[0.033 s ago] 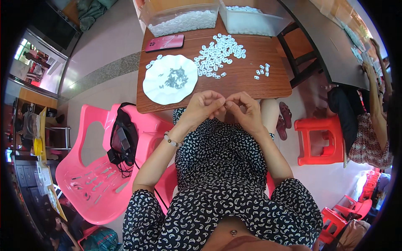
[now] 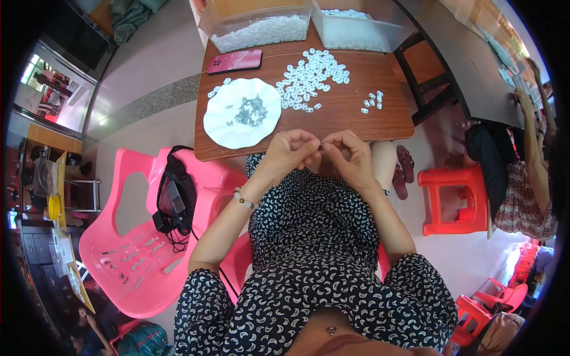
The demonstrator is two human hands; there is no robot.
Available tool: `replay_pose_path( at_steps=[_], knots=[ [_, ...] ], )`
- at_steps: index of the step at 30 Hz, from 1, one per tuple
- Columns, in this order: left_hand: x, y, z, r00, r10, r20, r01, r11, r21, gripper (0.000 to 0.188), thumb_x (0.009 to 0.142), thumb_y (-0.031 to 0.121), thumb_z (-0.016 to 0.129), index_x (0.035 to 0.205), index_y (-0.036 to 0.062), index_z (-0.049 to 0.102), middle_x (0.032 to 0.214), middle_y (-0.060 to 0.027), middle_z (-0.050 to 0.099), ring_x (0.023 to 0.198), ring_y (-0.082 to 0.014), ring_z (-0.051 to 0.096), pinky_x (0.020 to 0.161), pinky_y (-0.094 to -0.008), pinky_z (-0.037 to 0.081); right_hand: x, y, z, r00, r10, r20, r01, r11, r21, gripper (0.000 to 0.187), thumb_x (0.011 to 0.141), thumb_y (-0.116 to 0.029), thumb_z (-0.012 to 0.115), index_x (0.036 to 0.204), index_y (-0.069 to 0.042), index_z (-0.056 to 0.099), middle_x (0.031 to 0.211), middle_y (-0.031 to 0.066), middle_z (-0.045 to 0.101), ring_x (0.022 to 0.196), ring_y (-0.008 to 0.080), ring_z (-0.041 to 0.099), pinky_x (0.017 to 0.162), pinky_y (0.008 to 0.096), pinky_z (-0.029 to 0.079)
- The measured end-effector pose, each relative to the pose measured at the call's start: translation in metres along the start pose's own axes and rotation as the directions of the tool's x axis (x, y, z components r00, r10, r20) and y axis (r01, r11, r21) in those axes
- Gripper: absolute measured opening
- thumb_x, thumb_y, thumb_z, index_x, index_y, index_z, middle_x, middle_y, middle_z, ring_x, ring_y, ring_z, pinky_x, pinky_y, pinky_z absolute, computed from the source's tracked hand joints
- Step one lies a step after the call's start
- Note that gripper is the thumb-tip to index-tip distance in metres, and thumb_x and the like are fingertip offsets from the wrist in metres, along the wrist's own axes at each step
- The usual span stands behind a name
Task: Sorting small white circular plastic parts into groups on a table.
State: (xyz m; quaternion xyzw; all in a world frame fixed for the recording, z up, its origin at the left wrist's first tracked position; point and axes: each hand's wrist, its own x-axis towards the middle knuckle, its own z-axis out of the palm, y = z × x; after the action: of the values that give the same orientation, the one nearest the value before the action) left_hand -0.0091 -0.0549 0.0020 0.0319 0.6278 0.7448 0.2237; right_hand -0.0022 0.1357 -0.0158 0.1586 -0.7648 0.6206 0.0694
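Note:
My left hand (image 2: 289, 155) and my right hand (image 2: 349, 159) meet at the near edge of the brown table (image 2: 338, 127), fingertips pinched together. Whatever they pinch is tiny and mostly hidden by the fingers; I cannot make out its kind. Beyond my left hand lies a white wavy-rimmed plate (image 2: 222, 130) holding a heap of small dark grey metal-looking pieces (image 2: 252, 111). A pile of small white oval pieces with dark holes (image 2: 309, 80) spreads over the table's middle. Several more white pieces (image 2: 372, 102) lie apart at the right.
Two clear bins (image 2: 261, 35) of white pieces stand at the table's far side. A pink phone (image 2: 234, 61) lies behind the plate. At left is a pink chair (image 2: 127, 267) with a black bag (image 2: 176, 199); at right, a red stool (image 2: 454, 202) and another person's arm (image 2: 527, 113).
Both hands stay together at the table edge, with only a very slight shift of the fingers. The pieces on the table look the same.

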Motion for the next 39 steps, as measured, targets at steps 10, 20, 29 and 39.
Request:
replay_pose_path(
  at_steps=[10, 20, 29, 39],
  knots=[
    [0.0, 0.002, 0.013, 0.998, -0.003, -0.059, 0.008, 0.997, 0.073, 0.027, 0.089, 0.025, 0.07, 0.097, -0.0008, 0.07, 0.081, -0.0041, 0.069, 0.065, -0.0057, 0.058, 0.055, -0.0167, 0.044, 0.002, -0.014, -0.007, 0.998, -0.059, 0.013, 0.061, 0.988, -0.142, 0.007, 0.084, -0.003, 0.068, 0.091, -0.002, 0.068, 0.079, 0.0058, 0.064, 0.076, 0.0144, 0.058, 0.067, 0.0257, 0.046],
    [0.001, -0.004, 0.01, 0.996, 0.029, -0.079, -0.029, 1.0, 0.006, 0.021, 0.091, 0.017, 0.067, 0.097, -0.0029, 0.069, 0.081, -0.0048, 0.07, 0.065, -0.0053, 0.058, 0.055, -0.0175, 0.046, 0.002, -0.008, -0.007, 0.999, -0.029, 0.038, 0.034, 0.991, -0.131, 0.011, 0.084, -0.002, 0.068, 0.095, -0.003, 0.07, 0.08, 0.0055, 0.067, 0.076, 0.0161, 0.058, 0.068, 0.0276, 0.047],
    [0.005, -0.005, 0.012, 0.995, 0.014, -0.102, -0.023, 0.996, -0.083, 0.017, 0.09, 0.014, 0.066, 0.096, -0.0018, 0.069, 0.081, -0.0054, 0.07, 0.064, -0.0056, 0.059, 0.055, -0.0176, 0.046, 0.001, -0.004, -0.006, 0.97, 0.227, 0.087, -0.241, 0.94, 0.24, 0.015, 0.09, -0.005, 0.064, 0.103, 0.002, 0.066, 0.086, 0.0037, 0.069, 0.079, 0.006, 0.061, 0.068, 0.0201, 0.048],
    [0.004, -0.004, 0.019, 0.996, -0.011, -0.093, 0.001, 0.993, -0.115, 0.019, 0.092, 0.015, 0.064, 0.098, -0.0025, 0.067, 0.082, -0.0059, 0.069, 0.069, -0.0079, 0.061, 0.06, -0.0198, 0.048, 0.002, -0.014, -0.019, 0.966, 0.231, 0.119, -0.234, 0.972, 0.014, 0.011, 0.089, -0.01, 0.067, 0.09, 0.001, 0.067, 0.077, 0.0008, 0.069, 0.068, 0.0037, 0.058, 0.06, 0.0194, 0.044]
  ],
)
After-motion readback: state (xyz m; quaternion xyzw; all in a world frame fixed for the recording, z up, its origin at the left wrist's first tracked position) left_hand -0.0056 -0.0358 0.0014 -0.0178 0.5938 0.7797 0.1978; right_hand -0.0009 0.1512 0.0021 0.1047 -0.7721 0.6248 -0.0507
